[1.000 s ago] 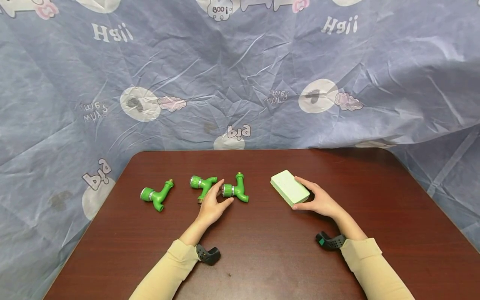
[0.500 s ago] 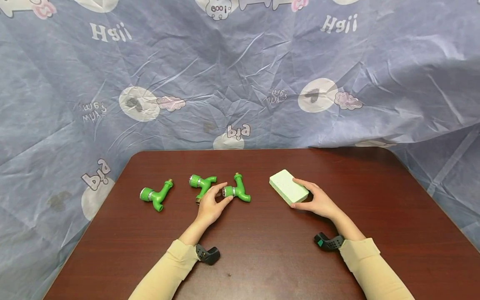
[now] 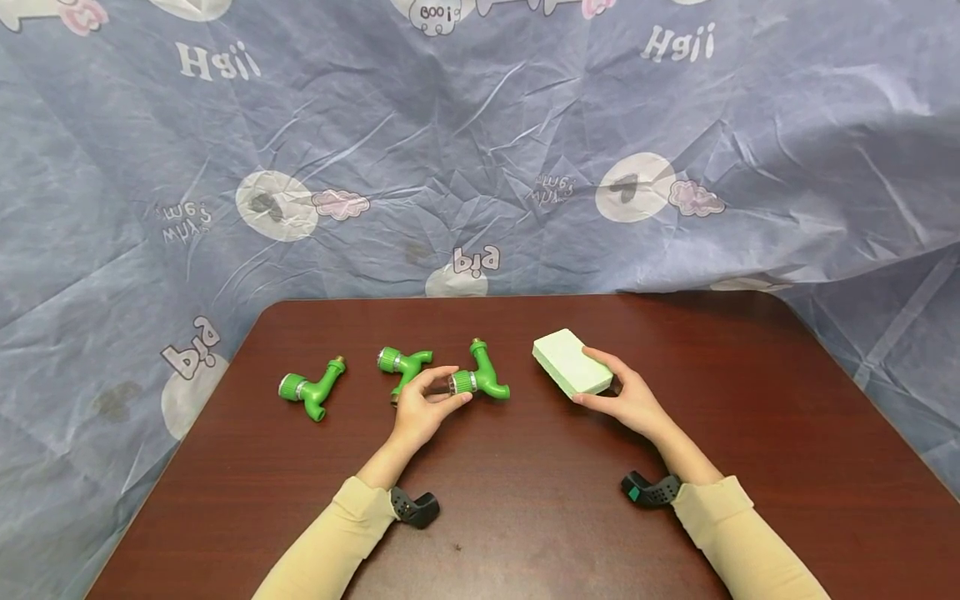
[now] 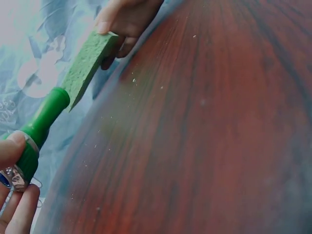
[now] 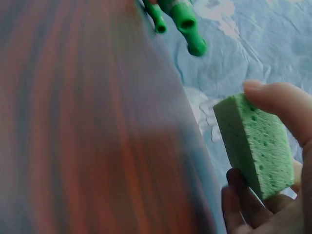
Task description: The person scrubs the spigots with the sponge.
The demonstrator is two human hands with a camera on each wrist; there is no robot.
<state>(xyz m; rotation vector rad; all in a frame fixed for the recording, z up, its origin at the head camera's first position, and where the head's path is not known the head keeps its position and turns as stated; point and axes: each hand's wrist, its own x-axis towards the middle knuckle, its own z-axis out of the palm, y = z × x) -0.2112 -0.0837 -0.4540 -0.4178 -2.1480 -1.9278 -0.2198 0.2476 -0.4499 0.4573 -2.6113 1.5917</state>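
Note:
My left hand [image 3: 422, 412] pinches a green tap [image 3: 487, 381] by its ribbed knob, thumb on the near side and fingers behind. The tap's spout points right and its brass-tipped inlet points away. In the left wrist view the tap [image 4: 48, 114] juts out past the thumb, with the silver knob end between the fingers. My right hand [image 3: 632, 402] grips a pale green sponge [image 3: 572, 363] by its right end. The right wrist view shows the sponge's [image 5: 261, 146] porous face, the thumb on top and fingers beneath it. A gap separates the tap from the sponge in the head view.
A second green tap [image 3: 405, 363] lies just behind my left hand, partly covered by it. Another green tap [image 3: 312, 389] lies farther left on the brown table [image 3: 540, 508]. A printed blue-grey cloth [image 3: 420, 150] hangs behind the table's far edge.
My left hand has closed on the tap's knob, and the tap has shifted slightly right. My right hand has moved the sponge a little left and up in the head view.

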